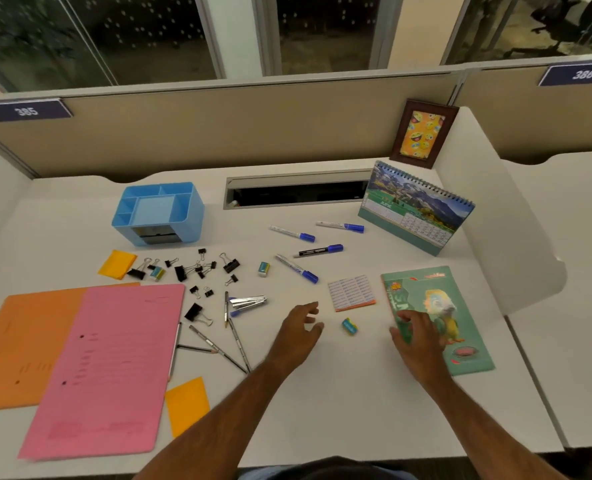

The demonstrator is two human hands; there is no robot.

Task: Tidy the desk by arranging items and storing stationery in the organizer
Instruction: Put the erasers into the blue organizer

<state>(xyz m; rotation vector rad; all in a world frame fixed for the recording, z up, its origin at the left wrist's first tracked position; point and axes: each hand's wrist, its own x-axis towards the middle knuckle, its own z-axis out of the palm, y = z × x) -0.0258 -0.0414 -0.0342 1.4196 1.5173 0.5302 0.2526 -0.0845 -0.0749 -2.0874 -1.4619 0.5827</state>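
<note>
A blue organizer (158, 213) stands empty at the back left of the white desk (287, 403). Several blue-capped markers (293, 233) lie right of it. Black binder clips (197, 268), erasers (263, 268), a stapler (248, 302) and pencils (234, 337) are scattered mid-desk. My left hand (299, 329) hovers open over bare desk, just left of a yellow-blue eraser (349, 326). My right hand (417, 337) rests with spread fingers on the left edge of a green notebook (443, 306). A sticky-note pad (351, 292) lies between the hands, farther back.
A pink folder (107, 368) overlaps an orange folder (28, 348) at the front left. Yellow papers (187, 405) (117, 264) lie near them. A desk calendar (416, 207) and a photo frame (423, 134) stand at the back right. A cable slot (298, 192) runs along the back.
</note>
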